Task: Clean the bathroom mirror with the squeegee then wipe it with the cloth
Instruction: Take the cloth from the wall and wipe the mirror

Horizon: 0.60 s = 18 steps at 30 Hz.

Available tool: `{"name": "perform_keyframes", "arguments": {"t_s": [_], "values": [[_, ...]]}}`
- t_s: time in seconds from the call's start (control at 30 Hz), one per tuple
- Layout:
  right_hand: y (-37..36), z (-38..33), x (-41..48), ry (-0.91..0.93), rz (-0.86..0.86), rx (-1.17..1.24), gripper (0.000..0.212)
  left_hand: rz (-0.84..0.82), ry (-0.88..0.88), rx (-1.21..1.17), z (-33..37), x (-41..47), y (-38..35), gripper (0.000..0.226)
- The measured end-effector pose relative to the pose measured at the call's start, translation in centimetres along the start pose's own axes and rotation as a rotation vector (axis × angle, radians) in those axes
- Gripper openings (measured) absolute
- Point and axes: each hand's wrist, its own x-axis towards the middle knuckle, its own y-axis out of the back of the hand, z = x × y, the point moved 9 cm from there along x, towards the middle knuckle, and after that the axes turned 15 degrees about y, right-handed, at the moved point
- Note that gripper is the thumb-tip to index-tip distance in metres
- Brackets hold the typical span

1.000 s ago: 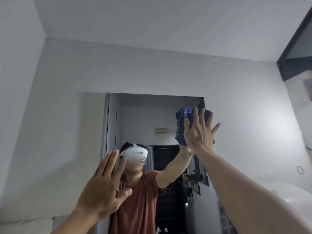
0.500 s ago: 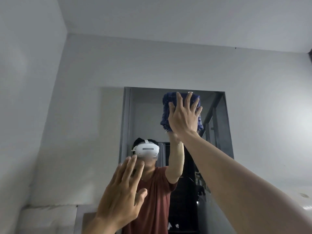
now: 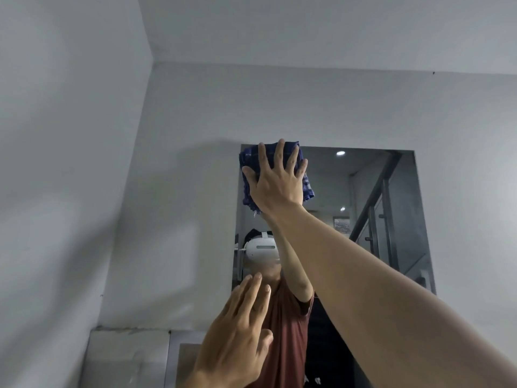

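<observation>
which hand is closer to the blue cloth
Right. The right hand presses flat on the blue cloth at the top left corner of the mirror; the left hand is held open well below, apart from the cloth.

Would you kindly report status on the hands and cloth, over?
Right hand flat, pressing blue cloth on mirror, top left corner. Left hand open, raised, empty. No obstruction seen.

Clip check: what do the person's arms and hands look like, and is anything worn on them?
Both the left hand and the right hand are bare: no gloves, rings or watch show. The right forearm is unsleeved as far as the frame reaches. The mirror reflects a short-sleeved reddish-brown T-shirt ending above the elbow, and a white headset.
</observation>
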Motion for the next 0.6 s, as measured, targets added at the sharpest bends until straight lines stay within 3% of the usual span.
{"name": "perform_keyframes", "arguments": {"t_s": [0.33,0.6], "values": [[-1.5,-3.2,-4.9,0.295,-0.062,-0.056,0.059,-0.014,0.003,0.038,0.1,-1.2,-0.6,0.079],[-2.8,-1.8,-10.0,0.310,-0.116,-0.059,0.060,-0.055,0.042,0.032,-0.1,-1.1,-1.0,0.081]]}}
